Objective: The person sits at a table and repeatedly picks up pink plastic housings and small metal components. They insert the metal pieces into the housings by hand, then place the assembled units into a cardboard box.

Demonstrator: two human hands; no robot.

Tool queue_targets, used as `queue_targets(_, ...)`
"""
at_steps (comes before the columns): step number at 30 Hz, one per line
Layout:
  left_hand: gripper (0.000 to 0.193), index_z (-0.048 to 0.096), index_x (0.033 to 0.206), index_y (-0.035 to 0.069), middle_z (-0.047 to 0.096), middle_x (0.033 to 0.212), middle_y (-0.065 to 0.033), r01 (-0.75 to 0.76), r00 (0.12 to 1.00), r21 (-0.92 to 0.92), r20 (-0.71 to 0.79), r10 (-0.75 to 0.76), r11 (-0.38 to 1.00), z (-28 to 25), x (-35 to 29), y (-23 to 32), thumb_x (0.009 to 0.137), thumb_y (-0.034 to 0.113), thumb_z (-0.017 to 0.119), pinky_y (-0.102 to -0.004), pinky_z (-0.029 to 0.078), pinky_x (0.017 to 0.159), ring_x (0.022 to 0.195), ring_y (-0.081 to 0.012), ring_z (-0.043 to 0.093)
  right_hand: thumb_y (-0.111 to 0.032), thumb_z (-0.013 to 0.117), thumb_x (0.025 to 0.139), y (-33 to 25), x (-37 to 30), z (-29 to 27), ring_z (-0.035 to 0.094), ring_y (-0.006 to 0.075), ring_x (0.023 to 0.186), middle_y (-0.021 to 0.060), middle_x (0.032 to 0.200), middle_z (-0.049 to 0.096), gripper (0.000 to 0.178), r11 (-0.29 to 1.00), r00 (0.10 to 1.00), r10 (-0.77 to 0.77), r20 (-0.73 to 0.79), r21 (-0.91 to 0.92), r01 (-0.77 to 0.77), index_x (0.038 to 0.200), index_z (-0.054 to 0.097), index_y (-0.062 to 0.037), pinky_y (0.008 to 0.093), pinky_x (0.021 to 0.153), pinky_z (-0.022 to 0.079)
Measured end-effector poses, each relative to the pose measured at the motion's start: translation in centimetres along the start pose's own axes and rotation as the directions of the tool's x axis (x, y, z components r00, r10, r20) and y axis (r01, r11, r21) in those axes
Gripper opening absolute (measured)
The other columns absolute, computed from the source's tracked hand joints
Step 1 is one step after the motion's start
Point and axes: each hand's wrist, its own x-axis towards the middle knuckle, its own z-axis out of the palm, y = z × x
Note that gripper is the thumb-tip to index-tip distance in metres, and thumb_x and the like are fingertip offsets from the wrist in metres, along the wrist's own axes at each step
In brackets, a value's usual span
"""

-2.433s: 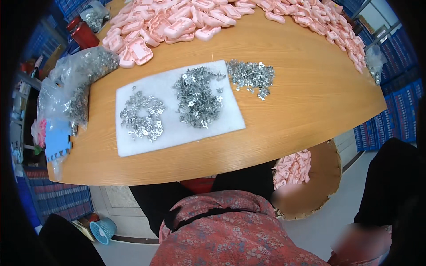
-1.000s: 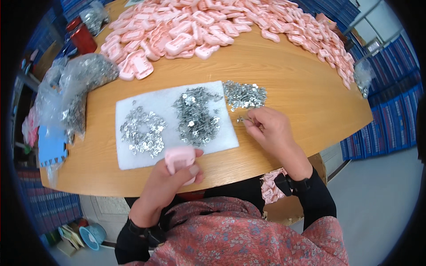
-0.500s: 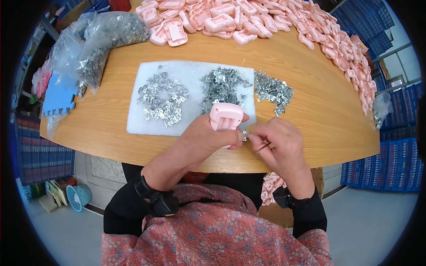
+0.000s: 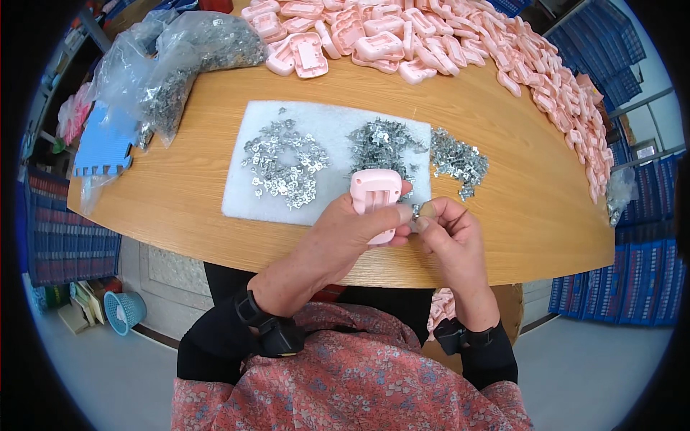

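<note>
My left hand is closed around a pale pink plastic casing, its hollow with long slots facing up. The thumb lies across the casing's lower part. Just right of that thumb, my right hand pinches a small shiny metal contact piece between thumb and forefinger, close to the left fingertips. Both hands are over the near edge of a white foam pad. On the pad lie a loose pile of flat metal pieces and a denser heap of metal pieces, partly hidden by the casing.
A third pile of metal pieces lies on the wooden table, right of the pad. Many pink casings cover the far and right edges. At the far left are plastic bags of metal parts and a blue foam mat.
The whole view has shifted, so the table's contents appear farther right. My right hand has turned more upright, and a thin dark stick seen at its fingers before no longer shows.
</note>
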Motion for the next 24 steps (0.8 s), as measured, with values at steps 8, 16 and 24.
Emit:
queue_targets(8, 0.062, 0.043, 0.143, 0.009, 0.067, 0.098, -0.0146, 0.183, 0.974, -0.229, 0.172, -0.145, 0.956, -2.1, -1.0, 1.0, 0.106, 0.051, 0.016, -0.0431, 0.058, 0.077, 0.086, -0.0272, 0.068, -0.003, 0.071, 0.083, -1.9, 0.4, 0.2, 0.051, 0.0039, 0.061, -0.0031, 0.072, 0.057, 0.010, 0.816, 0.926, -0.354, 0.130, -0.440, 0.374, 0.087, 0.063, -0.0034, 0.0207, 0.055, 0.043)
queue_targets(16, 0.061, 0.036, 0.148, 0.011, 0.065, 0.097, -0.0104, 0.184, 0.972, -0.013, 0.148, -0.180, 0.983, -1.7, -2.1, 1.2, 0.106, 0.051, 0.016, -0.0396, 0.059, 0.074, 0.082, -0.0237, 0.068, -0.006, 0.076, 0.078, -3.4, 1.6, 1.6, 0.062, 0.0160, 0.057, 0.0059, 0.070, 0.059, 0.015, 0.553, 0.807, -0.473, 0.354, -0.594, 0.584, 0.084, 0.062, -0.0047, 0.0290, 0.050, 0.048)
queue_targets(24, 0.059, 0.033, 0.149, 0.011, 0.063, 0.097, -0.0101, 0.241, 0.962, 0.026, 0.126, -0.242, 0.970, -1.8, -2.3, 0.6, 0.107, 0.050, 0.018, -0.0413, 0.061, 0.068, 0.079, -0.0264, 0.069, -0.009, 0.076, 0.073, -3.3, 2.0, 1.3, 0.065, 0.0255, 0.062, 0.0091, 0.072, 0.063, 0.018, 0.499, 0.815, -0.400, 0.419, -0.646, 0.577, 0.083, 0.061, -0.0050, 0.0352, 0.055, 0.051)
